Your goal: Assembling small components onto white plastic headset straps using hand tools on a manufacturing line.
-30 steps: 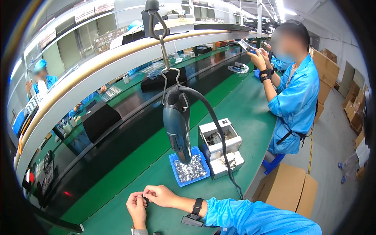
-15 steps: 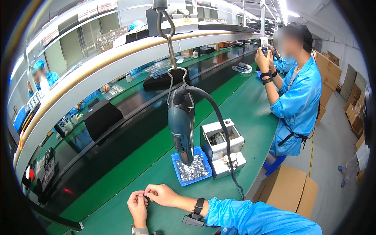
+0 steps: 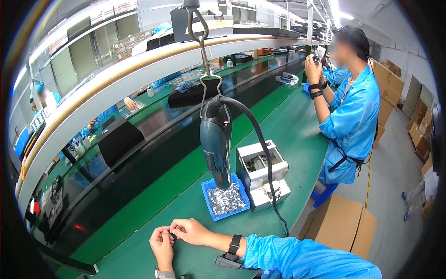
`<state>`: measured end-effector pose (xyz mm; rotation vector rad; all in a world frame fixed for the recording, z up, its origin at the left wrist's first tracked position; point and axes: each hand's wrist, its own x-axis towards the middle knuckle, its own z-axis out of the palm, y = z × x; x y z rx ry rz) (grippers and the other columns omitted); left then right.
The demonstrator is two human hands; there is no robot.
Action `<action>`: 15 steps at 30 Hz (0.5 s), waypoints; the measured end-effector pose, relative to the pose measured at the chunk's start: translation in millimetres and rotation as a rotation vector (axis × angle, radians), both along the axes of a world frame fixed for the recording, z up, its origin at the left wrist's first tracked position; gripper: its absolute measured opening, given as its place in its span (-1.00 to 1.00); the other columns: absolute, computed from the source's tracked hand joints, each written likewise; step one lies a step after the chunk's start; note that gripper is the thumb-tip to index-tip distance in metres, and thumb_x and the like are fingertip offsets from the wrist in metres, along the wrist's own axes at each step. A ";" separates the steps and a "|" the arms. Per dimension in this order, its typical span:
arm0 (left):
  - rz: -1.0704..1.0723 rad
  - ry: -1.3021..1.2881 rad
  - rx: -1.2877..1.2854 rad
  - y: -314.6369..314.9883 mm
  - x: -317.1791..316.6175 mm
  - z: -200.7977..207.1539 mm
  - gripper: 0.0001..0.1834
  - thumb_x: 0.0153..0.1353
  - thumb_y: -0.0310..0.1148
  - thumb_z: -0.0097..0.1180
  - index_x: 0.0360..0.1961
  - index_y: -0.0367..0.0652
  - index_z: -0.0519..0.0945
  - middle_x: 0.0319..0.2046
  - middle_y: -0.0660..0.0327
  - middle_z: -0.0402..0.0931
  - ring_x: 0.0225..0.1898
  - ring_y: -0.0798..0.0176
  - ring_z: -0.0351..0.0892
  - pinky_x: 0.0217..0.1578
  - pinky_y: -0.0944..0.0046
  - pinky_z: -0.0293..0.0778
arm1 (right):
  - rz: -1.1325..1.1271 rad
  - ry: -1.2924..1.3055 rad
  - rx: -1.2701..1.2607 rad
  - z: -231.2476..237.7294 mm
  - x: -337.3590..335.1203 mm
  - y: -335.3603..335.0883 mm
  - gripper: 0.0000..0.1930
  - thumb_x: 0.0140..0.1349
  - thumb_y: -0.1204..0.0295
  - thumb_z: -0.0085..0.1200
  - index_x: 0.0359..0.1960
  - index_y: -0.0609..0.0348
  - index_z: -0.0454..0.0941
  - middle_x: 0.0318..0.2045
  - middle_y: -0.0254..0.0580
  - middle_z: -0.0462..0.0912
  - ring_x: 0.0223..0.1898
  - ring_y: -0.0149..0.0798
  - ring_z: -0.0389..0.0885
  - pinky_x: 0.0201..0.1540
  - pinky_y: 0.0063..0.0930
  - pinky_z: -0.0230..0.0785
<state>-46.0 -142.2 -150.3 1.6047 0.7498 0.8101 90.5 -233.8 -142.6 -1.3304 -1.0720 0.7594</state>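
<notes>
Close together over the green bench (image 3: 139,253), both my hands have their fingers closed on a small black part (image 3: 173,235), too covered to name its kind. My left hand (image 3: 162,246) pinches it from the left, thumb upward. From the right, my right hand (image 3: 189,231) meets it with bent fingertips. Beyond them sits a blue tray (image 3: 218,216) heaped with small shiny metal pieces (image 3: 227,199). Above that tray an electric screwdriver (image 3: 216,144) hangs tip down from a metal hook (image 3: 203,60), touched by neither hand.
Right of the tray stands a white-and-grey metal box device (image 3: 262,174), the screwdriver's black cable (image 3: 265,153) looping past it. A dark conveyor (image 3: 125,186) runs along the bench's far side. A co-worker in blue (image 3: 353,111) stands at right, near cardboard boxes (image 3: 337,223).
My hands keep nearly the same place and pinch, with slightly more of the black part showing. The co-worker at right has tilted the small object in their hands.
</notes>
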 end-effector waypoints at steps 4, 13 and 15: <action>0.005 -0.004 -0.006 0.5 -4.0 -0.2 -0.86 0.38 -0.47 -0.02 -0.26 -0.27 0.58 -0.61 0.37 0.48 -0.65 0.57 0.35 -0.64 0.54 0.29 | 0.007 -0.006 -0.006 1.5 -2.9 1.7 -0.87 0.30 0.42 0.05 -0.30 0.23 0.54 -0.61 -0.23 0.60 -0.58 -0.40 0.51 -0.49 -0.42 0.33; -0.016 -0.095 -0.087 13.2 -2.8 -24.7 -0.91 0.35 -0.46 0.06 -0.26 -0.28 0.54 -0.57 0.31 0.48 -0.62 0.52 0.37 -0.62 0.50 0.30 | -0.114 -0.060 0.109 -11.1 -4.8 8.0 -0.82 0.31 0.31 0.08 -0.29 0.17 0.58 -0.48 -0.06 0.70 -0.43 -0.11 0.72 -0.39 -0.30 0.50; -0.024 -0.002 -0.064 -16.6 4.0 26.0 -0.82 0.41 -0.40 0.06 -0.23 -0.29 0.63 -0.41 0.32 0.56 -0.45 0.47 0.44 -0.44 0.51 0.37 | -0.134 -0.053 0.144 -17.1 -1.0 10.2 -0.85 0.29 0.33 0.09 -0.28 0.14 0.58 -0.46 -0.07 0.71 -0.41 -0.09 0.72 -0.36 -0.34 0.51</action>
